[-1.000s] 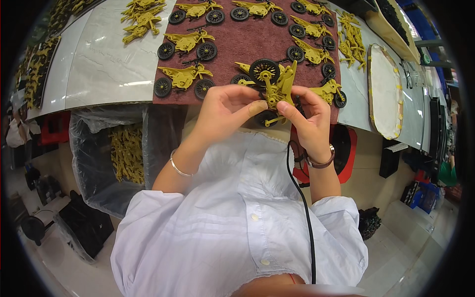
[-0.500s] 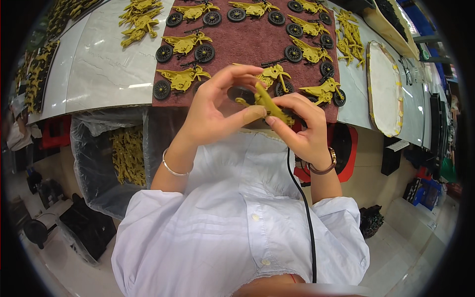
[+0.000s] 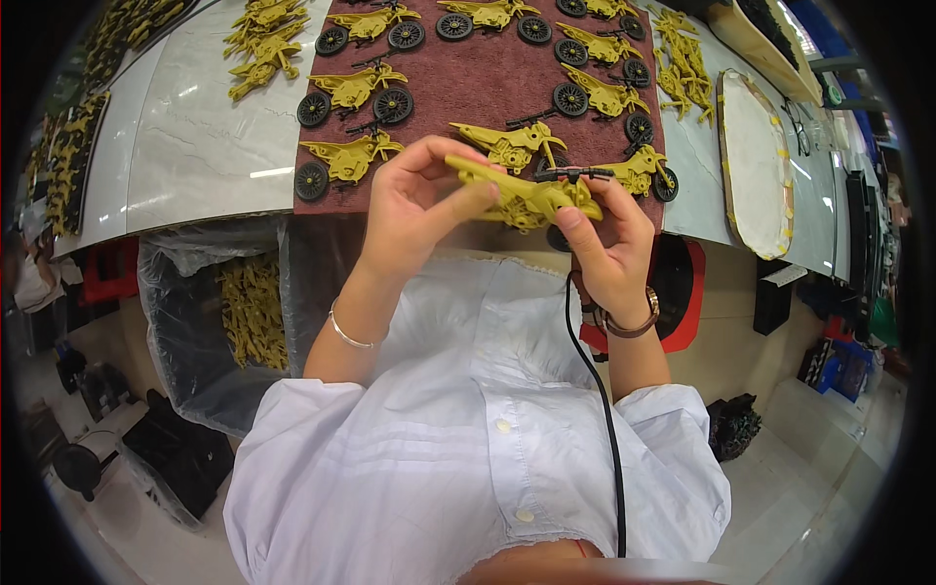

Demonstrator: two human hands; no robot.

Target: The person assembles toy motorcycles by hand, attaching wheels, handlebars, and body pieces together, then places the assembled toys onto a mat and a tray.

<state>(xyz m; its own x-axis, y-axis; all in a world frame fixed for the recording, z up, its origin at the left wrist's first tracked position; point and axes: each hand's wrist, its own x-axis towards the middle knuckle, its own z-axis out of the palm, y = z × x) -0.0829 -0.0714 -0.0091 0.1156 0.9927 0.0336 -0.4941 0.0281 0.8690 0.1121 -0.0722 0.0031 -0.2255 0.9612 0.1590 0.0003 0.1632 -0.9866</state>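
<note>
Between my two hands, above the front edge of the mat, is a yellow-green toy motorcycle [image 3: 526, 200]. My left hand [image 3: 419, 200] pinches its tail end between thumb and fingers. At the front end my right hand [image 3: 612, 229] grips it, thumb on the near side, close to the black handlebar [image 3: 575, 175] across its top. A black wheel shows in part below the toy, but whether it is joined on is hidden. Just behind, a similar toy motorcycle body [image 3: 507, 146] lies on the dark red mat [image 3: 468, 93], partly covered by my hands.
Rows of toy motorcycles [image 3: 356, 93] with black wheels lie on the mat. Yellow body piles [image 3: 263, 44] sit on the left tabletop, with more at right beside a white tray [image 3: 756, 166]. A plastic-lined bin [image 3: 210, 331] of yellow parts stands below left. A black cable [image 3: 609, 419] hangs down my front.
The toy motorcycle has turned from a steep tilt to lying nearly level, and its handlebar now shows. My right hand has shifted slightly right and down along it.
</note>
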